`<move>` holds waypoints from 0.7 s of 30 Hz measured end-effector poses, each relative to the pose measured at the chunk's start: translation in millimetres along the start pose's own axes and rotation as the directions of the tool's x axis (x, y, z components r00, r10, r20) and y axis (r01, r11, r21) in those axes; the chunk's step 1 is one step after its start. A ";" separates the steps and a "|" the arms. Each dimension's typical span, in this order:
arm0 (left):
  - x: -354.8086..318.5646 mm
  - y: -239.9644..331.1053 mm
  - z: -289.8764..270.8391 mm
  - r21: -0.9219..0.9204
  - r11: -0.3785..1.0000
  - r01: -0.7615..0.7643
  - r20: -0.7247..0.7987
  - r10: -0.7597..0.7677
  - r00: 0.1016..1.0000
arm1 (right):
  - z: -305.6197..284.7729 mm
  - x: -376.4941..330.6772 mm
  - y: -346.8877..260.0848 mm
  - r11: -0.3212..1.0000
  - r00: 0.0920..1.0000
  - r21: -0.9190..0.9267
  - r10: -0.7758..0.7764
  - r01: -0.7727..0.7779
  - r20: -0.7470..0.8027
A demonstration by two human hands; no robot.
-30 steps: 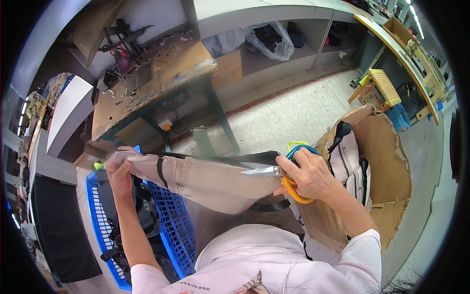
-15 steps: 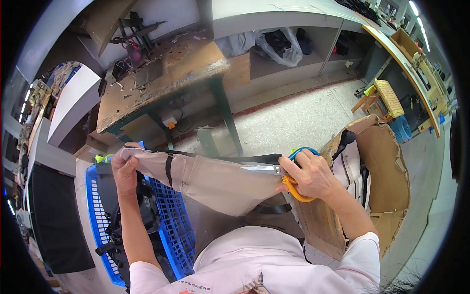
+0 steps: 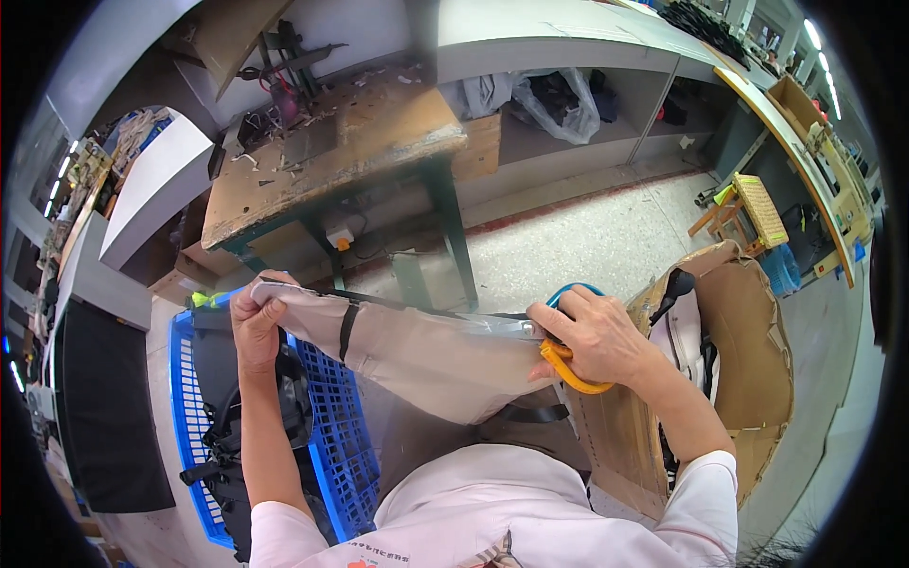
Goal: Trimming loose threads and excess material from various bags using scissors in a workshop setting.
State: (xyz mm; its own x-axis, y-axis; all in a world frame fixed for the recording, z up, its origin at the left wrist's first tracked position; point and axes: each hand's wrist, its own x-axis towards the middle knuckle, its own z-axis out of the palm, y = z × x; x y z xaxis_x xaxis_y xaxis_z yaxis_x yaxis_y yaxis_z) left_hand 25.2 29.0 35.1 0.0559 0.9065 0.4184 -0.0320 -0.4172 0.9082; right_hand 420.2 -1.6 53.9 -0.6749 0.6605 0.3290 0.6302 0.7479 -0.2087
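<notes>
little has shifted since the earlier frame: the left hand [image 3: 254,327] still pinches the soft, light beige fabric [image 3: 426,355] taut above the blue crate [image 3: 331,426], right hand [image 3: 592,336] clenched on orange-handled scissors [image 3: 559,360].

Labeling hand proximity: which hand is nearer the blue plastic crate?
Left. The left hand grips the beige fabric piece directly above the blue plastic crate. The right hand, holding scissors, is off to the crate's right, beside the cardboard box.
</notes>
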 end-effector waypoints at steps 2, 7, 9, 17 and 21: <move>-1.6 -0.3 -0.9 -0.019 0.999 0.034 -0.007 -0.034 0.999 | 2.2 -0.9 0.5 1.000 1.000 0.002 -0.006 0.006 0.020; -2.4 1.4 0.4 -0.038 0.998 0.047 -0.029 -0.048 0.998 | 0.9 -2.1 -2.0 0.996 0.997 0.090 0.002 -0.009 0.076; -3.1 -0.9 -2.2 -0.051 0.997 0.063 -0.026 -0.064 0.998 | -6.6 4.3 -8.2 0.995 0.992 0.054 0.074 -0.080 0.099; -4.2 -0.7 -0.1 -0.030 0.998 0.054 -0.034 -0.055 0.998 | -14.8 21.1 -16.1 0.997 0.986 0.050 0.045 -0.053 0.158; -4.5 -0.7 0.0 -0.040 0.998 0.052 -0.042 -0.054 0.998 | -1.8 18.5 -11.4 0.999 0.995 0.027 0.017 -0.020 0.103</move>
State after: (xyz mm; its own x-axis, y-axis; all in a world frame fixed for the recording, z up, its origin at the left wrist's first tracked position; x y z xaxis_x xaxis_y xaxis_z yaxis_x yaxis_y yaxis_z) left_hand 25.0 25.2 32.6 0.0159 0.9297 0.3681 -0.0691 -0.3662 0.9280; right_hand 401.3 1.9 64.0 -0.7000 0.6765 0.2287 0.6329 0.7361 -0.2401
